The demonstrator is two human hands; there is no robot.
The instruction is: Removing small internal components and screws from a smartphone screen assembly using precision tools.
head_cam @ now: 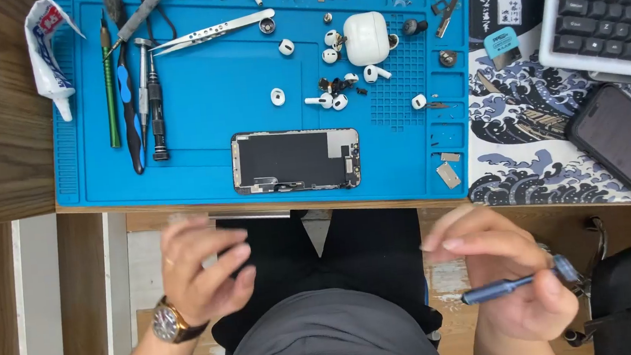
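Hands hover off the surface: right hand [510, 274] grips a blue screwdriver [515, 286], left hand [202, 275] is curled, empty and blurred. Opened phone [296, 160] lies at twelve o'clock near the mat [196, 119] edge; a careless elbow could probably knock it off, or scatter the earbud parts [335, 96].

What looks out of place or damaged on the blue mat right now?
The phone panel lies detached, inner side up, near the blue mat's front edge. White earbud pieces lie scattered in parts around their case. A squeezed tube lies crumpled off the mat's left edge.
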